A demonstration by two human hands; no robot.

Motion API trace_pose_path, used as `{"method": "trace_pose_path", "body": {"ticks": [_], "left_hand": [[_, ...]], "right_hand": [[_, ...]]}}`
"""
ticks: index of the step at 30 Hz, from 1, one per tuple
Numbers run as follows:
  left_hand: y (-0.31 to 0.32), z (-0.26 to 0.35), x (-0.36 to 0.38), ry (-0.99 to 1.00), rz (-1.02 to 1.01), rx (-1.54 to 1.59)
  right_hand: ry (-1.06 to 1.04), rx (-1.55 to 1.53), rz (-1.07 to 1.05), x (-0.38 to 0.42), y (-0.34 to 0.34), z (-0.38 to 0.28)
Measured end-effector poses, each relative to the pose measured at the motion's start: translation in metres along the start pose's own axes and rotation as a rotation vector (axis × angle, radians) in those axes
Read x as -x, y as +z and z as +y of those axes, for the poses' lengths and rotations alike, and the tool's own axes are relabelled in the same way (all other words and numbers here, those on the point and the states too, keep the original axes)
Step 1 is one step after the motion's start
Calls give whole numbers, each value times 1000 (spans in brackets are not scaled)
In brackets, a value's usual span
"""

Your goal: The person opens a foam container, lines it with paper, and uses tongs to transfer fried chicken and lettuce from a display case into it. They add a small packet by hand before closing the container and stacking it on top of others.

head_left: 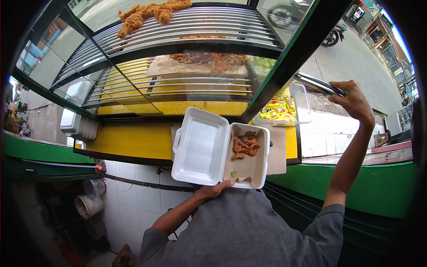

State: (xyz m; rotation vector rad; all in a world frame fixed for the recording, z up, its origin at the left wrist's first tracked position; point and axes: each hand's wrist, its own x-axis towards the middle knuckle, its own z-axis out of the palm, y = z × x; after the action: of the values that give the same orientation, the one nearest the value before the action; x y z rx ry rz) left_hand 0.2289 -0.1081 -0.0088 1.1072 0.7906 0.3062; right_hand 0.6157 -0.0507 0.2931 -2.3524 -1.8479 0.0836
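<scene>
A white foam takeaway box (200, 147) lies open in front of me, its lid spread to the left. Brown paper (252, 168) lines its right half, with pieces of fried chicken skin (246, 147) and a bit of green leaf (233, 174) on it. My left hand (215, 189) grips the near edge of the box, thumb over the rim. Out to the right, my right hand (354, 101) is closed around metal tongs (318, 83), which point left toward the display case. The tongs' tips are hidden by the dark green post.
Fried chicken (163, 13) sits on the upper rack of the glass case (187, 40); more fried pieces (213, 60) lie below. Right of it stands a clear tub (304, 104) of yellow sachets (279, 108). Stacked foam boxes (78, 124) stand left. A motorcycle (332, 35) is on the street.
</scene>
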Motion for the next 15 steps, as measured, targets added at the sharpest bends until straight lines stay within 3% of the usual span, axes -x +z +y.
{"method": "trace_pose_path", "body": {"ticks": [4,7,10,12,15], "left_hand": [[-3,-6,-6,-4,-8,-47],[-2,-1,-9,-38,-48,-41],[8,16,-10,67,-6,-12],[9,34,-9,22,1,-16],[7,26,-12,37,3,34]], "right_hand": [[237,-17,-186,47,-19,-10],[86,-85,-252,66,-6,-4],[44,-119,-414,74,10,-11],[34,-104,-481,78,19,-21],[2,-59,-440,81,17,-30]]}}
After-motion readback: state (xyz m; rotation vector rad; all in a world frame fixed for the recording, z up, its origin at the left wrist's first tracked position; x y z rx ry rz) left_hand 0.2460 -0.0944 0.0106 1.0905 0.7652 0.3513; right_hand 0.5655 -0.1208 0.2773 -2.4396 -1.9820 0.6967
